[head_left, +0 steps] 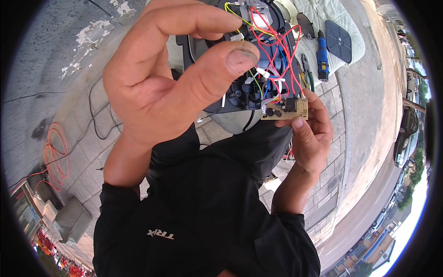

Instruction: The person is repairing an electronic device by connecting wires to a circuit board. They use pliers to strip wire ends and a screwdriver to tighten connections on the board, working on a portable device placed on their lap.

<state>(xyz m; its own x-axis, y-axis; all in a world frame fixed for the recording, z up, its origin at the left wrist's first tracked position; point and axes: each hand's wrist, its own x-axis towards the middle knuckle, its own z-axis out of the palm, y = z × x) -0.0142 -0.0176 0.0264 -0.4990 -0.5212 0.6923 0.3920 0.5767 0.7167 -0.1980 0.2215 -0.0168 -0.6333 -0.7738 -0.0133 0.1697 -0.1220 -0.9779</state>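
Note:
My left hand (161,69) is raised close to the head view, thumb and forefinger apart with nothing visible between them. It hides part of the opened black appliance (228,104) behind it. My right hand (311,131) grips a small tan circuit board (302,111) by its edge, thumb on the near side. Dark round components and a black block sit on the board. Red wires (290,67) run from the board up into the appliance, along with blue, yellow and white ones. White connectors (263,72) hang among the wires.
Right of the appliance, a pale cloth (353,41) carries a blue screwdriver-like tool (322,57), a dark square panel (339,41) and pliers (308,76). An orange cable (56,157) lies coiled on the paving at left, near a grey padded seat (73,219).

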